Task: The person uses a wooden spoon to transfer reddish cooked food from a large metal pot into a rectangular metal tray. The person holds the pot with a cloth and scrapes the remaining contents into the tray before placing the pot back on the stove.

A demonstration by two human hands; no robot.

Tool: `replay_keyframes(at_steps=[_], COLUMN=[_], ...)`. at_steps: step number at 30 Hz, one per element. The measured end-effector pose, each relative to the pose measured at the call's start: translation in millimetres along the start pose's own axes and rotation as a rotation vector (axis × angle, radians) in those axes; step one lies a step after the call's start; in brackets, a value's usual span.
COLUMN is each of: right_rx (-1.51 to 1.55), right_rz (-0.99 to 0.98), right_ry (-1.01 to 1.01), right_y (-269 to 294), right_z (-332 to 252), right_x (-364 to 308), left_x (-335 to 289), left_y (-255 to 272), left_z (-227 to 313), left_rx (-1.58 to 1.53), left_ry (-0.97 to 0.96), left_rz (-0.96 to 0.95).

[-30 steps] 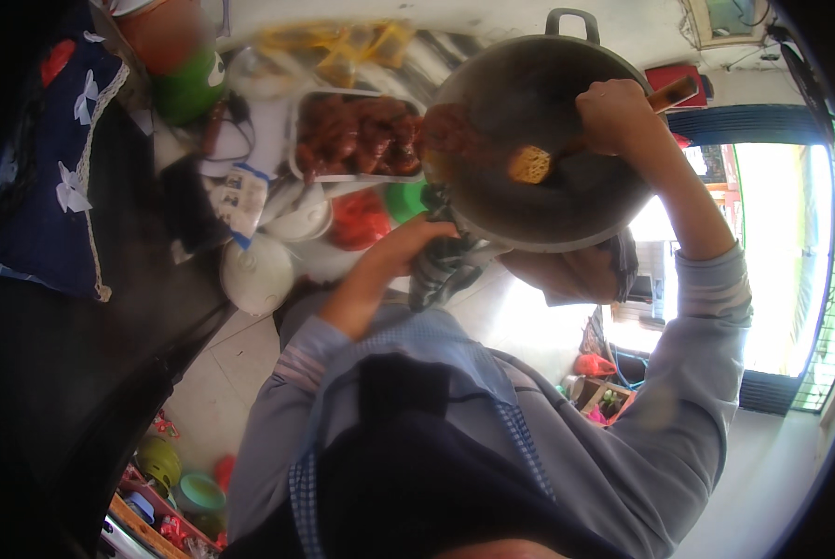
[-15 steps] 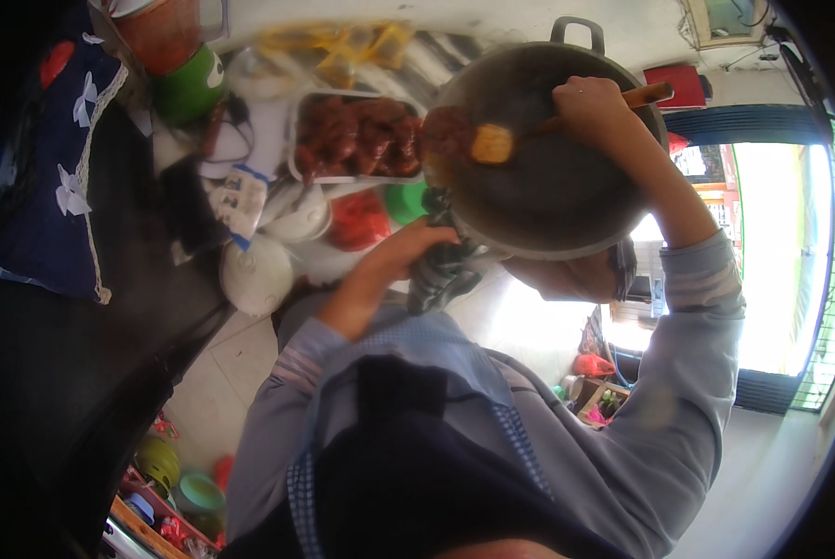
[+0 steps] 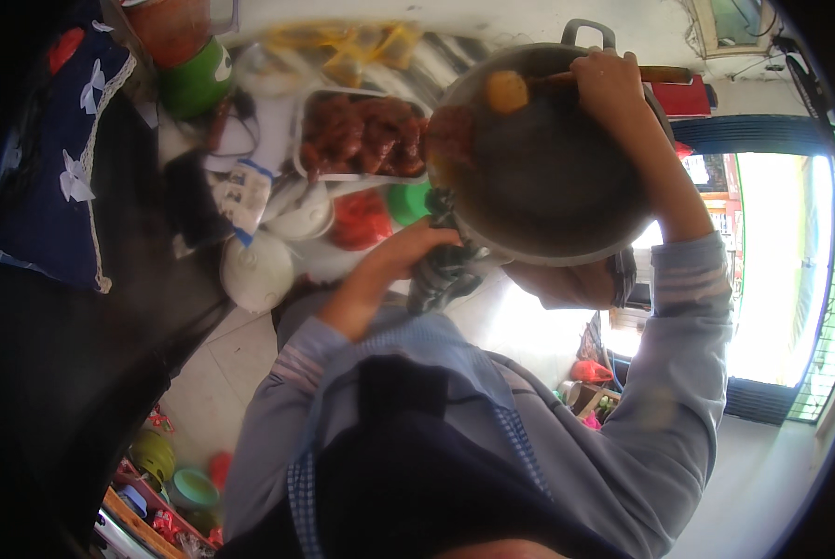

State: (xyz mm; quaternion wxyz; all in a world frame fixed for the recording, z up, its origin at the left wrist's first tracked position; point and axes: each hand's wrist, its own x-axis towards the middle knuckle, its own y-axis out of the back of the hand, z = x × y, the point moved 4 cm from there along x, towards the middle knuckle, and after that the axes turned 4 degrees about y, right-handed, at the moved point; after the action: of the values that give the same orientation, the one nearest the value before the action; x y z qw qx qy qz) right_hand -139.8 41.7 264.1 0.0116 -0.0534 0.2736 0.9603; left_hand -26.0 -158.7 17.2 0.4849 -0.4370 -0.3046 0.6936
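Note:
A large dark wok [image 3: 557,186] hangs tilted in front of me, with its left rim close beside a white tray [image 3: 348,177] of reddish-brown saucy pieces [image 3: 366,135], perhaps meat. Some brownish-red sauce [image 3: 452,140] coats the wok's left inner side. My right hand [image 3: 610,82] is closed around the handle of a wooden spatula [image 3: 507,92], whose pale head lies inside the wok near the far rim. At the wok's near-left edge, my left hand [image 3: 417,247] grips a dark patterned cloth [image 3: 444,275]; the wok handle beneath it is hidden.
Around the tray are a red bag [image 3: 360,221], a green bowl [image 3: 406,200], white lidded pots [image 3: 257,272] and a white-blue packet [image 3: 242,200]. A green container [image 3: 197,79] stands far left. On the wok's far side is a loop handle [image 3: 589,30].
The spatula head has moved from the wok's left-middle to nearer its far rim. My right hand has shifted slightly away and to the right. My left hand stays on the cloth.

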Motion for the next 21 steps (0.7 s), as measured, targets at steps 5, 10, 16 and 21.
replay_keyframes(at_steps=[5, 10, 16, 21], right_rx=[0.131, 0.087, 0.071, 0.095], right_rz=[-0.089, 0.016, -0.104, -0.056], right_ry=[0.154, 0.126, 0.083, 0.169], right_y=[-12, -2, -4, 2], right_z=[-13, 3, 15, 3], right_x=[10, 19, 26, 30], left_x=[-3, -3, 4, 3], left_y=[-3, -2, 1, 5], left_z=[1, 5, 15, 18], left_rx=[-0.006, -0.003, 0.031, 0.003], left_ry=[-0.022, -0.065, -0.097, -0.061], left_rz=[0.036, 0.044, 0.003, -0.012])
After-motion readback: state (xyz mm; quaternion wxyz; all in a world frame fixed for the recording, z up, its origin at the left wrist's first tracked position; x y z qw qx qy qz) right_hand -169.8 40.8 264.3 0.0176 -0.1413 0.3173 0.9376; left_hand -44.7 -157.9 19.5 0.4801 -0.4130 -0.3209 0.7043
